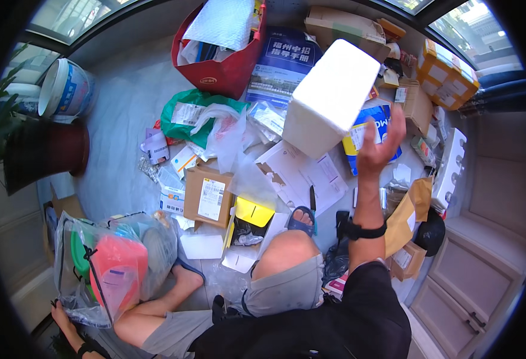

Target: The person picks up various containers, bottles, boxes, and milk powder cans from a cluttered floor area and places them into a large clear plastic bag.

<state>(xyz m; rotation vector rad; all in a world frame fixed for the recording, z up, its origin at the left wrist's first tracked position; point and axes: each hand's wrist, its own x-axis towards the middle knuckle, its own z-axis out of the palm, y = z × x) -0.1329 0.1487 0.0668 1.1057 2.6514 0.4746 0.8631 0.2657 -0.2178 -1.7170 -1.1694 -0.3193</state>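
At the lower left, my left hand (63,317) grips a corner of a large clear plastic bag (61,251) with black cord trim. Pink, green and grey items show through its film. My right hand (381,141) is raised with fingers apart and holds nothing. Just left of it is a white foam box (334,92), tilted; whether they touch cannot be told. A blue and yellow package (372,128) lies partly behind my right hand. Before my knees stand a small brown carton (209,195) with a label and an opened white box with yellow flaps (255,211).
A knife (312,199) lies beside my sandalled foot. Farther off are a red bag (213,74), a green plastic bag (177,105) and several cartons (446,74). On the left stand a white bucket (63,87) and a potted plant (43,148). Cabinets (467,273) line the right.
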